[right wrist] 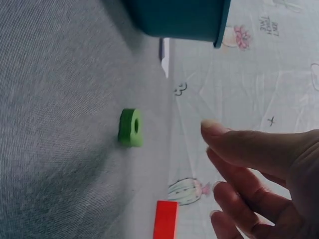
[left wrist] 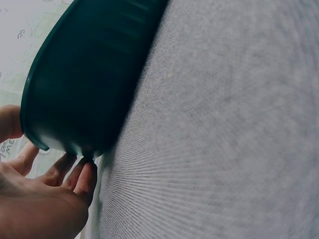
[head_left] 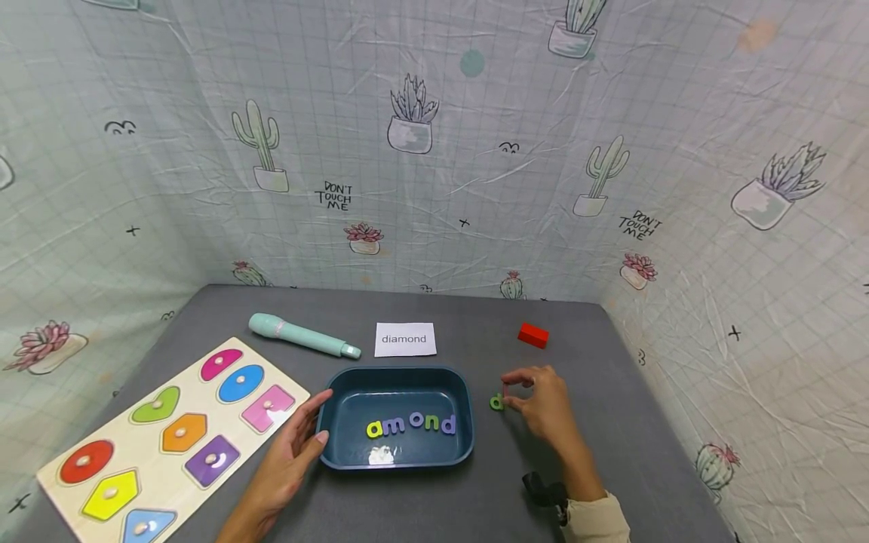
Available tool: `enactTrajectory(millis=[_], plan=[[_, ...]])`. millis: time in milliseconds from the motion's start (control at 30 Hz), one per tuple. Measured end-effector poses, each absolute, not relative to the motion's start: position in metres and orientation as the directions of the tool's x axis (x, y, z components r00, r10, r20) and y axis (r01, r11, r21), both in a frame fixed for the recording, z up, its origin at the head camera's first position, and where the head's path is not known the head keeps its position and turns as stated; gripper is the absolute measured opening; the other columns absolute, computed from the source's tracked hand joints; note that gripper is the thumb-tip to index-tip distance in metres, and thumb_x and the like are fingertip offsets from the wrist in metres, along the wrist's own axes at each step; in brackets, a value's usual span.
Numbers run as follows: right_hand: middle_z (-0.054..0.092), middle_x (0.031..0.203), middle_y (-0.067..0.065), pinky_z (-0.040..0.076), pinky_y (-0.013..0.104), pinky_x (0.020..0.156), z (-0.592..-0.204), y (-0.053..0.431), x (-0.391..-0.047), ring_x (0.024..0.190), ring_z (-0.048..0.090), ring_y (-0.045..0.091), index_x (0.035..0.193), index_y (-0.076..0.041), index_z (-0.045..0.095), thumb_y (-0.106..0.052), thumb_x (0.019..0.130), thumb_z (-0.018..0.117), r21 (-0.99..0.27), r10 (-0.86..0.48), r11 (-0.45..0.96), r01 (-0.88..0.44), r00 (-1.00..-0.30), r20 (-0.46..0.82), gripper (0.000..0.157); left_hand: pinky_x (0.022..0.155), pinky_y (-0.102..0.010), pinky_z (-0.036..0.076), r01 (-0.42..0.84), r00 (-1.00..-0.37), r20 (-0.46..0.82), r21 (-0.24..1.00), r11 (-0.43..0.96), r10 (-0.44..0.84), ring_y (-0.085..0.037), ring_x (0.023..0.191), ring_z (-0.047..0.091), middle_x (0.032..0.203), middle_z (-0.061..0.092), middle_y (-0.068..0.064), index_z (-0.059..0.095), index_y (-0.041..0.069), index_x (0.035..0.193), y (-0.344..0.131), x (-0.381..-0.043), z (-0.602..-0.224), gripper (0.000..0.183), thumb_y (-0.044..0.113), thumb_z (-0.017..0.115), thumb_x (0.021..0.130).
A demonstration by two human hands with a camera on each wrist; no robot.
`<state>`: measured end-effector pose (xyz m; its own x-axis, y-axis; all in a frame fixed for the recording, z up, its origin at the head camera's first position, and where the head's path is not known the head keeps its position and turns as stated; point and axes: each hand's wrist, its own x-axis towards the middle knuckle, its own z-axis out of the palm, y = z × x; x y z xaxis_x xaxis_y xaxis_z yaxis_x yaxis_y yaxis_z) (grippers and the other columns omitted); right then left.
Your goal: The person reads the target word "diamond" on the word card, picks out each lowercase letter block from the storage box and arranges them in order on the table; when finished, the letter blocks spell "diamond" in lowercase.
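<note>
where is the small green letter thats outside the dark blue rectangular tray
In the head view, the small green letter lies on the grey tabletop, between the right side of the dark blue rectangular tray and the right hand.

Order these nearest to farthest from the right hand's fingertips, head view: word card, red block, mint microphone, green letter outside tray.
1. Green letter: right of tray
2. Red block: beyond right hand
3. Word card: beyond tray
4. Mint microphone: left of card
</note>
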<state>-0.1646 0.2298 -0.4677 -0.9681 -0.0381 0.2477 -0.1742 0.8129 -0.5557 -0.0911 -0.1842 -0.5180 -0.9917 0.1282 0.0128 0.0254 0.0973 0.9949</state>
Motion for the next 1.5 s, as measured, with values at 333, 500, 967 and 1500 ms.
enactTrajectory(millis=[333, 500, 967, 1500], plan=[[0.076, 0.104, 0.005, 0.053, 0.051, 0.089, -0.476, 0.236, -0.17, 0.1, 0.06, 0.027, 0.102, -0.014, 0.084, -0.006, 0.081, 0.092, -0.486, -0.017, 0.873, -0.049, -0.997, 0.071, 0.024, 0.108, 0.003, 0.027, -0.027, -0.991, -0.042, 0.992, 0.119, 0.124, -0.034, 0.164, 0.02, 0.176, 0.027, -0.005, 0.035, 0.025, 0.164, -0.184, -0.091, -0.517, 0.06, 0.019, 0.059, 0.11], [0.077, 0.104, 0.005, 0.053, 0.053, 0.094, -0.481, 0.239, -0.174, 0.106, 0.061, 0.03, 0.102, -0.014, 0.084, -0.005, 0.08, 0.092, -0.452, -0.019, 0.891, -0.035, -0.999, 0.04, 0.025, 0.108, 0.002, 0.027, -0.022, -0.992, -0.037, 0.992, 0.125, 0.123, -0.035, 0.164, 0.02, 0.175, 0.027, -0.006, 0.035, 0.025, 0.164, -0.184, -0.091, -0.518, 0.059, 0.02, 0.059, 0.11], [0.076, 0.104, 0.004, 0.054, 0.056, 0.092, -0.493, 0.246, -0.176, 0.109, 0.062, 0.032, 0.099, -0.017, 0.084, -0.003, 0.077, 0.093, -0.427, -0.015, 0.904, -0.02, -1.0, 0.015, 0.027, 0.108, 0.002, 0.026, -0.039, -0.991, -0.055, 0.991, 0.13, 0.118, -0.031, 0.164, 0.02, 0.175, 0.029, -0.002, 0.036, 0.027, 0.164, -0.184, -0.088, -0.521, 0.059, 0.02, 0.059, 0.11], [0.076, 0.113, 0.005, 0.056, 0.05, 0.091, -0.464, 0.228, -0.17, 0.104, 0.06, 0.025, 0.113, -0.016, 0.082, -0.009, 0.083, 0.091, -0.475, -0.068, 0.866, -0.155, -0.978, 0.197, 0.032, 0.109, 0.001, 0.029, -0.006, -0.991, -0.021, 0.994, 0.113, 0.13, -0.032, 0.163, 0.023, 0.175, 0.028, -0.003, 0.035, 0.024, 0.165, -0.186, -0.093, -0.519, 0.06, 0.017, 0.058, 0.11]])
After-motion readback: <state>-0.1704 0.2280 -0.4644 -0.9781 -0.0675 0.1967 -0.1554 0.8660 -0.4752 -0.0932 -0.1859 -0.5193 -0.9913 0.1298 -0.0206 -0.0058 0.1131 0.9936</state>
